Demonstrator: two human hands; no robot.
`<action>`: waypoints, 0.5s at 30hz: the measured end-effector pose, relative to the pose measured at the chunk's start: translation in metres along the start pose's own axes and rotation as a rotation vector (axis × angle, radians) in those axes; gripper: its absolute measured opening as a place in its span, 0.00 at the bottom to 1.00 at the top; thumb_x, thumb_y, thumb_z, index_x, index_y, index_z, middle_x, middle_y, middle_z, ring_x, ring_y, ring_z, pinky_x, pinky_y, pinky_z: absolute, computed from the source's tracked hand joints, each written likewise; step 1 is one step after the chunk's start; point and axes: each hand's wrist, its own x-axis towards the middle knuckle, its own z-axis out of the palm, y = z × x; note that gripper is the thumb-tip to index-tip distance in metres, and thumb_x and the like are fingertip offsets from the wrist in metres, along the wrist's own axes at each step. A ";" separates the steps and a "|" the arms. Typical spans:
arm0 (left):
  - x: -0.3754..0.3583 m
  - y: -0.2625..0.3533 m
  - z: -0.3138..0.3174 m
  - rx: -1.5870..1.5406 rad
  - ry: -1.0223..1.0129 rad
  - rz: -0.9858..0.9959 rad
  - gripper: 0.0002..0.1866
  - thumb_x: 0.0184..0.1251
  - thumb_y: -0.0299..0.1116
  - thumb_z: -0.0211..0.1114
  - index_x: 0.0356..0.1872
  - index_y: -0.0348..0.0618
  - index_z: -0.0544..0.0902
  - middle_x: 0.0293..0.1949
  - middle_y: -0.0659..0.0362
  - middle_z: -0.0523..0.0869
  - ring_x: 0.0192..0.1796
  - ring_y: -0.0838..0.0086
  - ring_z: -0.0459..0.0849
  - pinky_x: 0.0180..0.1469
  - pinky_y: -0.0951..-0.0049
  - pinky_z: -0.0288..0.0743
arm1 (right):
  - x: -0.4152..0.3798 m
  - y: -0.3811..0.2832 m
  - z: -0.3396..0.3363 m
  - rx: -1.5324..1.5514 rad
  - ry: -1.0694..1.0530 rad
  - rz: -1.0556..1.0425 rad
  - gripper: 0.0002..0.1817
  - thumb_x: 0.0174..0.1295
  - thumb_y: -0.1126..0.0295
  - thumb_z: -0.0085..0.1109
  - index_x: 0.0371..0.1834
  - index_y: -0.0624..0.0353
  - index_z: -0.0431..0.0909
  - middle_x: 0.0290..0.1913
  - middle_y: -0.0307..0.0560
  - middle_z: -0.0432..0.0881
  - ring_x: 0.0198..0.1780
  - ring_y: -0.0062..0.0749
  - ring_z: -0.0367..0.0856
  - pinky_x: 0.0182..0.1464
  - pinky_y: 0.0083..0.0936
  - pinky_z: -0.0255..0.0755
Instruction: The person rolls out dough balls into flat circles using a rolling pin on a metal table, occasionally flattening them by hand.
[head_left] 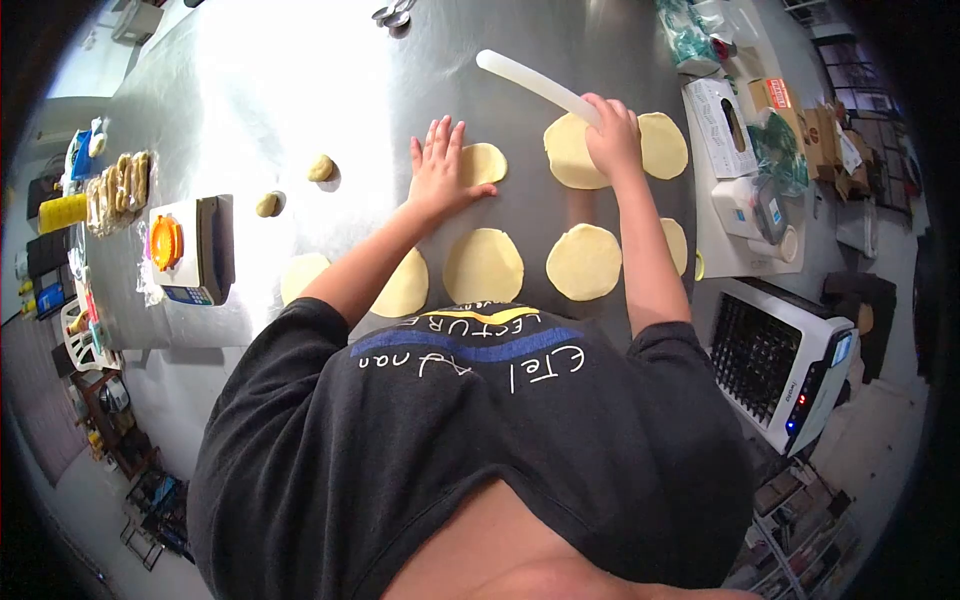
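My left hand (440,172) lies with its fingers spread on the metal table, its thumb and palm against a small flattened dough piece (484,164). In my right hand (612,135) is one end of a white rolling pin (530,80), whose other end points away to the upper left. Beneath the right hand and pin is a flat dough round (572,155), partly covered, beside another round (662,146). Nearer my body lie several more rounds, among them one in the middle (483,265) and one to its right (584,262).
Two small dough balls (320,168) sit on the table (350,90) to the left, near a scale (190,250) with an orange ring-shaped item. Metal spoons (393,15) lie at the far edge. Boxes (722,125) and an air cooler (780,360) stand on the right.
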 end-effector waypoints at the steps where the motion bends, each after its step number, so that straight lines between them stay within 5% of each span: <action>1: 0.003 -0.003 -0.001 0.002 -0.020 0.010 0.63 0.40 0.73 0.66 0.72 0.39 0.52 0.73 0.44 0.50 0.77 0.53 0.44 0.73 0.43 0.34 | -0.007 0.001 -0.003 0.035 0.017 -0.003 0.23 0.51 0.76 0.49 0.52 0.43 0.78 0.48 0.44 0.78 0.52 0.47 0.72 0.58 0.40 0.67; 6: 0.004 0.007 -0.012 0.109 -0.140 -0.046 0.61 0.45 0.72 0.63 0.73 0.40 0.50 0.74 0.48 0.49 0.78 0.58 0.41 0.74 0.47 0.31 | -0.042 -0.004 -0.019 0.071 -0.016 -0.005 0.25 0.48 0.77 0.49 0.54 0.53 0.76 0.49 0.49 0.76 0.54 0.50 0.71 0.59 0.40 0.65; 9: 0.013 0.022 -0.011 0.121 -0.043 0.154 0.50 0.60 0.70 0.48 0.73 0.40 0.51 0.75 0.50 0.51 0.77 0.60 0.44 0.75 0.50 0.30 | -0.055 -0.002 -0.016 0.113 0.000 0.055 0.25 0.48 0.77 0.49 0.54 0.55 0.75 0.49 0.50 0.76 0.54 0.49 0.71 0.60 0.40 0.65; 15: 0.025 0.017 0.005 0.148 -0.014 0.205 0.42 0.66 0.64 0.44 0.72 0.41 0.56 0.73 0.51 0.57 0.77 0.62 0.48 0.76 0.54 0.36 | -0.059 -0.012 -0.016 0.149 0.041 0.085 0.23 0.51 0.75 0.50 0.54 0.53 0.76 0.50 0.50 0.76 0.55 0.50 0.71 0.61 0.42 0.64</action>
